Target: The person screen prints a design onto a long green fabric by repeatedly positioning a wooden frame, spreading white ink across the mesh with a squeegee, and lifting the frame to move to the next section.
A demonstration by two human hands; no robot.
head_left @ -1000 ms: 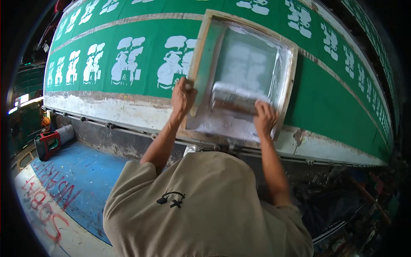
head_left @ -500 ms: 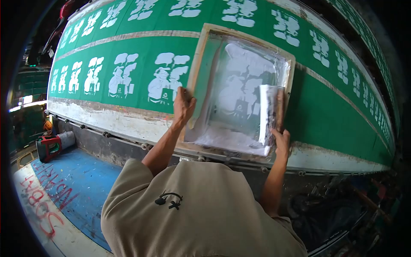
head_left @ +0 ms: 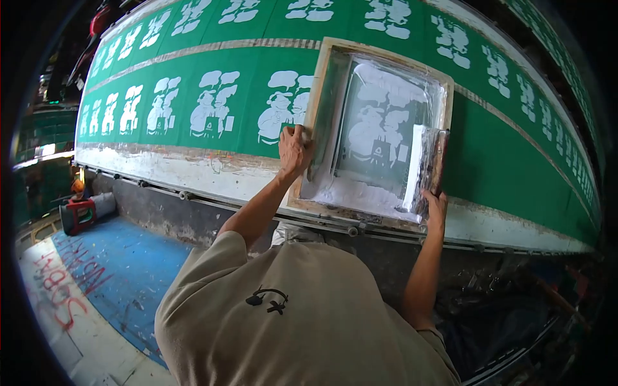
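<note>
We judge it between strokes: left hand (head_left: 295, 152) half-curled by the rectangular wooden-framed mesh screen (head_left: 378, 128) on green printed sheeting (head_left: 499, 170), hold unclear; right hand (head_left: 436, 207) closed round the white-smeared brown squeegee (head_left: 439, 164), next needing a steady frame.

Head camera: above left hand (head_left: 295, 153) and right hand (head_left: 435, 209), facing forward and down
Shirt (head_left: 302, 315): close up, below the hands
Green cloth (head_left: 492, 151): farther off, past the hands
Edge: round and dark
</note>
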